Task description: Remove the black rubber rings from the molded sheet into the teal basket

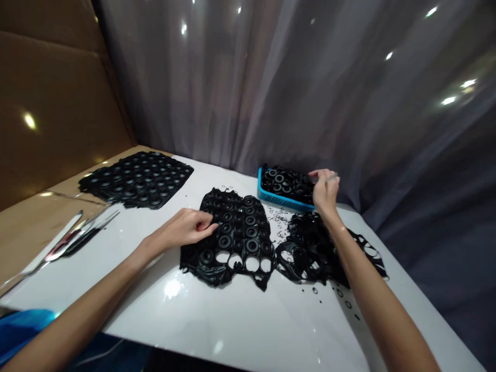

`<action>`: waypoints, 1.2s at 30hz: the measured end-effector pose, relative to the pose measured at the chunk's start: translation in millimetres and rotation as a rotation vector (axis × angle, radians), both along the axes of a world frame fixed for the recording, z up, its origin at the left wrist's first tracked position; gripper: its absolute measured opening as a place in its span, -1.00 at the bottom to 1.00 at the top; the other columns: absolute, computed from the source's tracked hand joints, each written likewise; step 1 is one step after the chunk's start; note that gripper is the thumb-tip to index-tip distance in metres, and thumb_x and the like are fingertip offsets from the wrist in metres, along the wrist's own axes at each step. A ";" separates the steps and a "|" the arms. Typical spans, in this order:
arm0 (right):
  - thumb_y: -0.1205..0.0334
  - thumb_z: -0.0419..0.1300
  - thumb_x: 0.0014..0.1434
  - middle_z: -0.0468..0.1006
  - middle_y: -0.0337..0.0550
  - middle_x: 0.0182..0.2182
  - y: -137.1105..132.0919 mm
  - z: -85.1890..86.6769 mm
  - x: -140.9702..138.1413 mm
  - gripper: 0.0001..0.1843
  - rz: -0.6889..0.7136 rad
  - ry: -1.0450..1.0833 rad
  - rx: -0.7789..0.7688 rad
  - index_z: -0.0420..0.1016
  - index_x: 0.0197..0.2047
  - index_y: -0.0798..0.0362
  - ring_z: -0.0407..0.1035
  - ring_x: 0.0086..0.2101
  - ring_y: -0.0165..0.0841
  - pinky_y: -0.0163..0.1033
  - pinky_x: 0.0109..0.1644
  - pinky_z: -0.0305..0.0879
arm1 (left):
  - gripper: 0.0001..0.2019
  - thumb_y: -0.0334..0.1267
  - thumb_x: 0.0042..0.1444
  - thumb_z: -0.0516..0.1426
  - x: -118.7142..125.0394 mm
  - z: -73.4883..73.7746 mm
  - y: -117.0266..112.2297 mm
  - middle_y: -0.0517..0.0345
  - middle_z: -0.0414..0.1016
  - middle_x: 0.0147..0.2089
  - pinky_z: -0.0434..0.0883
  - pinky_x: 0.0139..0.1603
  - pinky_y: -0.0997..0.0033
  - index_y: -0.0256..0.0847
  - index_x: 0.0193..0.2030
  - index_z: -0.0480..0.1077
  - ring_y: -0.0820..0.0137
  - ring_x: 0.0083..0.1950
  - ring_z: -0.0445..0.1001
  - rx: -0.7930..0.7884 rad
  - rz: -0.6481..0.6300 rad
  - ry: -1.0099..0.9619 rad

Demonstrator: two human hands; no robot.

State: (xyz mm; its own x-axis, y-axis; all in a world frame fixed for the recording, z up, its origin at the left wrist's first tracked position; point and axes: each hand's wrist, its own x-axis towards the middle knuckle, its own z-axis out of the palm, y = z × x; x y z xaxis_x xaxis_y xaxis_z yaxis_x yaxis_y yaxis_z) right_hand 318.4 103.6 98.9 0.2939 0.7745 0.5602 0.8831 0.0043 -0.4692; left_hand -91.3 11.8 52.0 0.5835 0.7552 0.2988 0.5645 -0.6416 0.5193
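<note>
My left hand (189, 227) is closed, its fingers curled and its thumb over the left side of a black rubber sheet (239, 219). Whatever is between those fingers is hidden. Rows of moulded rings fill this sheet, with several round holes along its near edge. Over the right end of a blue basket (284, 200) is my right hand (325, 191), fingers loosely apart; I make out nothing held. Black rings (279, 179) are heaped in the basket. Beneath my right forearm lies a torn black rubber web (310, 248) full of holes.
Another black sheet with rings (139, 181) lies at the back left. Several slim tools (85, 235) rest near a clear plastic piece on the left. Thin loose rings (277, 219) and black scraps dot the white table (217, 320). A grey curtain (240, 93) hangs behind.
</note>
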 end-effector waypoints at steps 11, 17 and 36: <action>-0.06 -0.09 0.56 0.60 -0.18 -0.21 -214.6 -70.7 -186.4 -0.59 0.802 0.522 -0.461 0.53 0.06 -0.11 0.50 -0.20 -0.27 -0.18 -0.13 0.38 | -0.68 -0.07 0.31 0.24 -8.6 3.3 -9.5 0.41 0.24 -0.48 0.17 -0.42 0.48 -0.12 0.05 0.27 0.45 -0.48 0.21 -0.497 -0.211 -0.030; -0.03 0.16 0.44 0.62 -0.23 -0.32 -190.2 -83.8 -191.1 -0.73 0.695 0.620 -0.497 0.53 -0.19 -0.05 0.52 -0.27 -0.28 -0.21 -0.21 0.36 | -0.60 0.01 0.31 0.26 -27.5 -12.6 -8.9 0.34 0.31 -0.39 0.21 -0.40 0.47 -0.10 0.15 0.31 0.43 -0.42 0.26 -0.580 -0.244 -0.035; 0.13 0.19 0.41 0.61 -0.26 -0.32 -186.3 -90.9 -196.3 -0.85 0.741 0.720 -0.505 0.52 -0.18 -0.03 0.54 -0.27 -0.35 -0.28 -0.21 0.34 | -0.61 0.11 0.46 0.07 -36.2 -24.7 -20.2 0.11 0.39 -0.09 0.34 -0.11 0.37 -0.08 0.21 0.33 0.29 -0.12 0.39 -0.377 -0.185 0.102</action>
